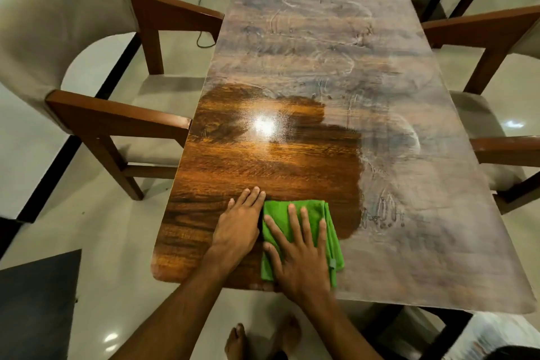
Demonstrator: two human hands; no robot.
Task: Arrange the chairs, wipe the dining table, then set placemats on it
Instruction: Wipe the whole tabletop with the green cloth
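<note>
Right hand (301,254) flat on one cloth (331,237); left hand (238,228) beside; two chairs (117,117) (496,29).

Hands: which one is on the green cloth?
The right hand: it presses flat, fingers spread, on the green cloth. The left hand rests beside the cloth on the bare table.

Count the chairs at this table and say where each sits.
2. One beige-cushioned wooden armchair stands at the wooden dining table's left side, a second armchair at its right, partly cropped. Others may be hidden.
</note>
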